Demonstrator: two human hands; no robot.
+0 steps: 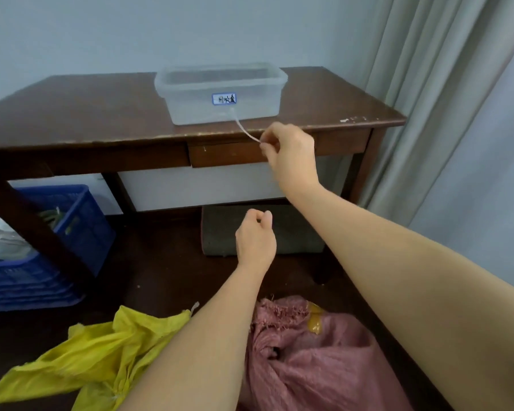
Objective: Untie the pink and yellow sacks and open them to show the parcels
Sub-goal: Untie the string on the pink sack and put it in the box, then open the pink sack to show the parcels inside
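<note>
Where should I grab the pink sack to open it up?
Grab the pink sack at its frayed top edge, the end nearest the table. Come from above with both hands. The cloth there is bunched and stands up loose, so fingers can pinch it and spread it. It looks already untied, with something yellow peeking out.

Dark wooden desk (pixel 101 114) against a pale blue wall (pixel 131 31), grey curtain (pixel 428 84) beside it, dark floor (pixel 161 277).
</note>
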